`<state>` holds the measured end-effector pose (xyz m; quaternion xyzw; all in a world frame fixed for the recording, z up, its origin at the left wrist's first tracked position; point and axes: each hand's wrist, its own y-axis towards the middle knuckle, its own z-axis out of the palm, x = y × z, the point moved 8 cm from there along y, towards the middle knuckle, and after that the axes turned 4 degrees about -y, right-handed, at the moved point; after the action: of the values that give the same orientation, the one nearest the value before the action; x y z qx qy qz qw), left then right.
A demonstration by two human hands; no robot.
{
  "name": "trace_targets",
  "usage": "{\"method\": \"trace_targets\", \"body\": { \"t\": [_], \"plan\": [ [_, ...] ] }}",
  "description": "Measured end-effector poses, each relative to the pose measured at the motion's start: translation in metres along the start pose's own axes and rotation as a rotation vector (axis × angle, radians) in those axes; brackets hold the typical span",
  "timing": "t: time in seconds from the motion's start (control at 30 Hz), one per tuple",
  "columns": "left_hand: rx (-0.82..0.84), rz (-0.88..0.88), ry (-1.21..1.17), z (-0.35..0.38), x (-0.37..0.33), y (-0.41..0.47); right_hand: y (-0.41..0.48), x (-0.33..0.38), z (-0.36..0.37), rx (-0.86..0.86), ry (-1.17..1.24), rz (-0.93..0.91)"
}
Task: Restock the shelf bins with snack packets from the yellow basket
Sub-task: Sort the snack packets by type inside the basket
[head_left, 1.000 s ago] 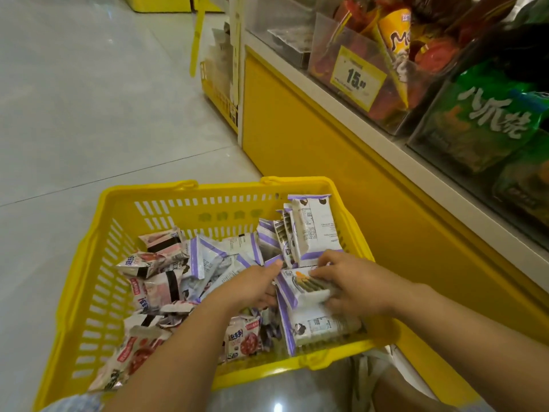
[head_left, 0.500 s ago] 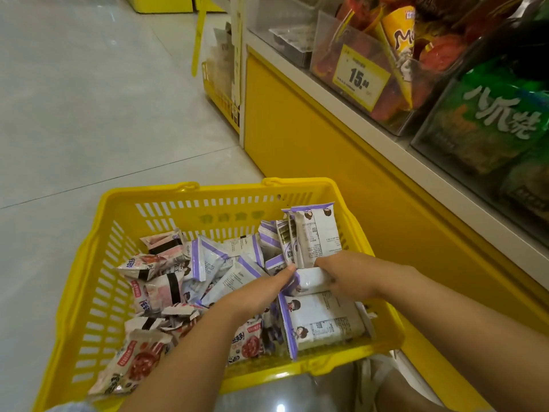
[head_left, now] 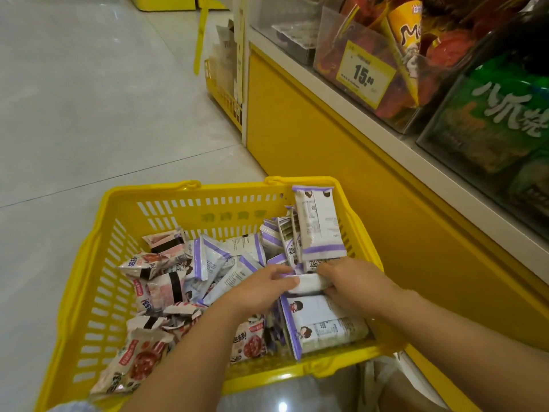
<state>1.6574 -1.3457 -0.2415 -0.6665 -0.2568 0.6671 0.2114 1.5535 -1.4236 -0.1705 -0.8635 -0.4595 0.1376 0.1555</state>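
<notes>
packet (head_left: 309,284) pinched between left hand (head_left: 261,288) and right hand (head_left: 355,281).

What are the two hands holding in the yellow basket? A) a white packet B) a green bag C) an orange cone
A: the left hand and the right hand both grip one white packet between them, inside the yellow basket.
</notes>
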Motion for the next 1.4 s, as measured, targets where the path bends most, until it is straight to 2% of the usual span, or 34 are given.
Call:
{"method": "trace_targets", "body": {
  "t": [0.1, 0.13, 0.23, 0.33, 0.4, 0.47, 0.53, 0.57, 0.63, 0.7, 0.77, 0.97, 1.03, 1.17, 1.27, 1.4],
  "plan": [
    [-0.094, 0.113, 0.118, 0.002, -0.009, 0.000, 0.002, -0.003, 0.006, 0.236, 0.195, -0.007],
    [-0.127, 0.139, 0.111, 0.004, -0.011, 0.000, 0.002, -0.006, 0.003, 0.231, 0.162, -0.003],
    [-0.162, 0.174, 0.203, 0.014, -0.015, 0.000, 0.004, -0.008, -0.011, 0.034, -0.152, 0.026],
    [0.043, 0.080, 0.376, 0.034, -0.010, -0.001, 0.002, -0.005, -0.009, -0.007, -0.181, 0.058],
    [0.163, -0.028, 0.348, 0.033, -0.007, -0.004, 0.002, -0.005, -0.011, -0.017, -0.140, 0.057],
    [0.214, -0.062, 0.277, 0.020, -0.009, -0.006, 0.001, -0.003, -0.020, -0.127, -0.045, 0.068],
    [0.138, -0.039, 0.181, -0.004, -0.010, -0.003, 0.000, 0.001, -0.029, -0.263, 0.053, 0.070],
    [0.043, -0.011, 0.164, -0.021, -0.009, -0.001, 0.001, 0.004, -0.027, -0.277, 0.070, 0.049],
    [-0.205, 0.049, 0.258, -0.057, -0.002, 0.002, 0.004, 0.017, -0.013, -0.194, 0.040, -0.051],
    [-0.365, 0.081, 0.457, -0.082, 0.011, 0.005, 0.007, 0.026, 0.002, -0.104, -0.029, -0.134],
    [-0.372, 0.105, 0.587, -0.090, 0.023, 0.010, 0.010, 0.026, 0.009, -0.059, -0.071, -0.155],
    [-0.342, 0.081, 0.641, -0.085, 0.046, 0.030, 0.017, 0.020, 0.001, -0.001, -0.148, -0.125],
    [-0.367, 0.057, 0.686, -0.086, 0.048, 0.035, 0.020, 0.023, -0.006, 0.008, -0.111, -0.126],
    [-0.362, 0.052, 0.759, -0.085, 0.045, 0.039, 0.033, 0.035, -0.026, -0.094, 0.039, -0.138],
    [-0.337, 0.090, 0.646, -0.093, 0.039, 0.030, 0.045, 0.043, -0.034, -0.124, 0.141, -0.152],
    [-0.406, 0.143, 0.459, -0.129, 0.026, 0.000, 0.066, 0.051, -0.046, -0.211, 0.320, -0.129]
  ]
}}
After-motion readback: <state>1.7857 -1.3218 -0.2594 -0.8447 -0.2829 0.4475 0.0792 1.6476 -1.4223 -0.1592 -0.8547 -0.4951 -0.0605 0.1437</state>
